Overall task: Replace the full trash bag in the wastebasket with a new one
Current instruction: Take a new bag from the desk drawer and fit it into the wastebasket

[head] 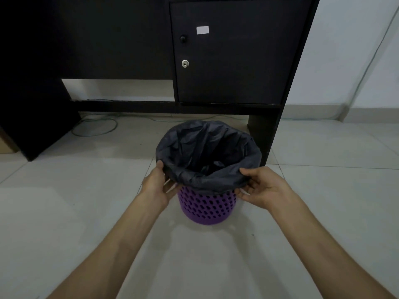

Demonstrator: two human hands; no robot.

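Both hands pinched the folded-over edge of a black trash bag (207, 152) at the near rim of a purple wastebasket (206, 207), thumbs on top of the plastic and fingers tucked beneath it. On one side the left hand (156, 186) gripped the bag's cuff, while on the other the right hand (262, 186) held the matching spot; bare forearms reached in from the lower corners of the view. The bag lined the basket, its mouth open and its rim draped outward over the top, hiding the upper part of the perforated purple wall. What lay inside the bag could not be made out in its dark folds. The basket stood on a pale tiled floor (86, 201), just in front of the foot of a dark desk (108, 39). Beyond it, the desk's cabinet door (237, 61) carried a round knob (183, 38), a metal lock (185, 63) and a small white label (202, 30). Thin cables (97, 126) lay looped on the floor under the desk, and a pale wall (356, 50) rose at right.
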